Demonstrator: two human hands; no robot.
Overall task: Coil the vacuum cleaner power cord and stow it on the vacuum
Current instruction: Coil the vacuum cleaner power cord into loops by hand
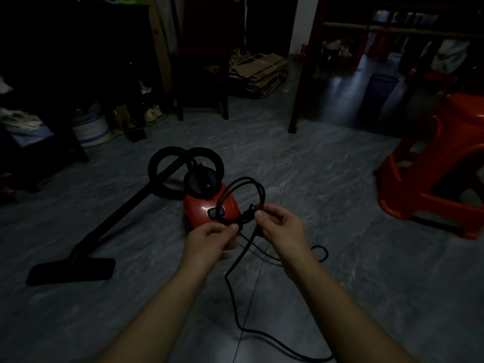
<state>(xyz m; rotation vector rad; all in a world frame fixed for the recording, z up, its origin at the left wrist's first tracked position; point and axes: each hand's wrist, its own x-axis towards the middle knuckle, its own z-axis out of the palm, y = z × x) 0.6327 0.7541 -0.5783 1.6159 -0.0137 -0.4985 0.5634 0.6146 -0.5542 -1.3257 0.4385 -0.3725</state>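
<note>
Two bare forearms reach forward over a grey, marble-veined tile floor [327, 195] in a dim room. Loose black power cord [230, 286] trails across the tiles between the arms, curving off toward the lower right, with another bend lying just right of the right wrist. The left hand [209, 242] pinches the cord between thumb and fingertips, and the right hand [281, 226] pinches it likewise just beside it; between them they hold several loops that arch upward in front of the vacuum. The red canister vacuum cleaner [209, 205] sits on the floor just beyond the hands, its black hose [167, 163] curled in rings behind it and its wand running left to a flat floor nozzle [70, 271]. An orange plastic stool [434, 169] stands at right. Farther back are dark wooden chair legs [201, 74], flattened cardboard [259, 72], a blue bin [379, 93] and cluttered shelves at left.
</note>
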